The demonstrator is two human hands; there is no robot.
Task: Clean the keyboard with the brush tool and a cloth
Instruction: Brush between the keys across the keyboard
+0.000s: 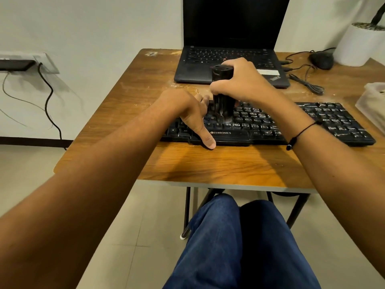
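Right hand (239,80) grips brush tool (221,88) upright on keyboard (312,122).

Plain pale wall (104,24) behind; wooden table (208,163) on dark metal legs (295,213); light tiled floor (129,236); wall socket plate (46,61) at left.

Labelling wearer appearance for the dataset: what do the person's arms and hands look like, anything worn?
Both forearms are bare, with no sleeves in view. The right hand has a thin black cord bracelet at the wrist, with a small dark bead hanging from it. The left hand shows what may be a thin ring on one finger; too small to confirm. No gloves, no watch.
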